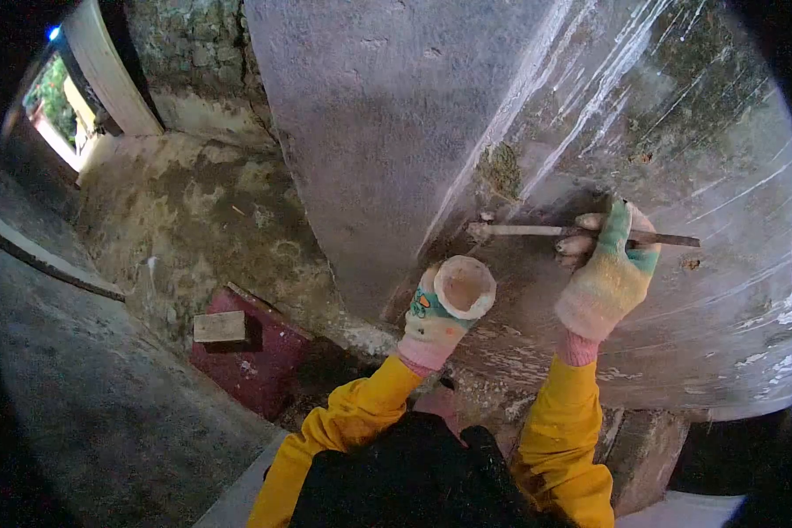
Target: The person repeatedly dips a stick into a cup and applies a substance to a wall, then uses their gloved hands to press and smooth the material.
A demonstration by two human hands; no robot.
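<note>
My left hand (430,321), in a pale patterned glove, is wrapped round a small round bowl (465,288) with a whitish rim and pinkish-brown contents. To its right, my gloved right hand (609,273) grips a thin stick-like tool (537,231) around its middle. The tool lies roughly level, and its pale tip is near the wall corner, just above the bowl. Behind the tool is a stained grey wall surface (678,189) with white streaks. A rough brownish-green patch (500,171) shows on the wall above the tip.
A smooth grey panel (370,114) rises left of the corner. On the lower left a dark red board (253,361) carries a pale rectangular block (219,327). Stained floor (194,211) stretches to a bright opening (57,110) at the upper left. A block-like ledge (651,453) stands lower right.
</note>
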